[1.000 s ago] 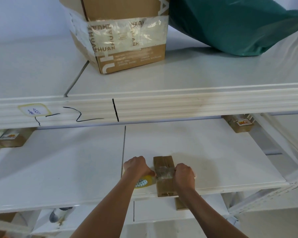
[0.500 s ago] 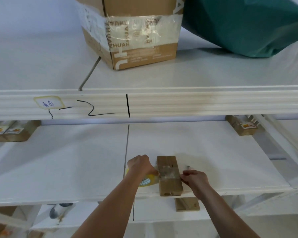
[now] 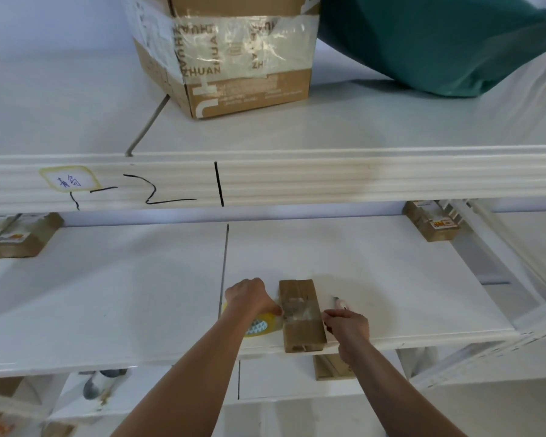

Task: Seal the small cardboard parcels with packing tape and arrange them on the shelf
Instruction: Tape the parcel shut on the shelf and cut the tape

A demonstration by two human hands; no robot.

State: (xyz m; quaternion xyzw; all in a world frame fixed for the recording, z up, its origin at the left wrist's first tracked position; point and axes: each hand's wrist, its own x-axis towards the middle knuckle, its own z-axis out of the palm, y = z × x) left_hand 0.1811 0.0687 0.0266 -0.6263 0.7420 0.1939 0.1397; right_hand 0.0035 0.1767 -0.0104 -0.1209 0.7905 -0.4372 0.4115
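Observation:
A small brown cardboard parcel [image 3: 302, 331] lies lengthwise at the front edge of the middle white shelf [image 3: 391, 272]. A strip of clear tape [image 3: 297, 309] crosses its middle. My left hand [image 3: 252, 297] sits at the parcel's left side and grips a yellowish roll of packing tape [image 3: 260, 326], whose strip runs onto the parcel. My right hand [image 3: 347, 326] is just right of the parcel with its fingers curled round a small white tool [image 3: 340, 302], whose tip sticks out beyond the fingers. That hand is not on the parcel.
A big taped cardboard box [image 3: 243, 80] and a green bag [image 3: 438, 42] sit on the upper shelf. Small labelled parcels stand at the middle shelf's far left [image 3: 16, 238] and far right [image 3: 432, 223]. Another brown parcel [image 3: 328, 369] lies on the shelf below.
My right hand has come off the top of the parcel and now sits to its right with the small white tool. The left hand stays on the tape roll.

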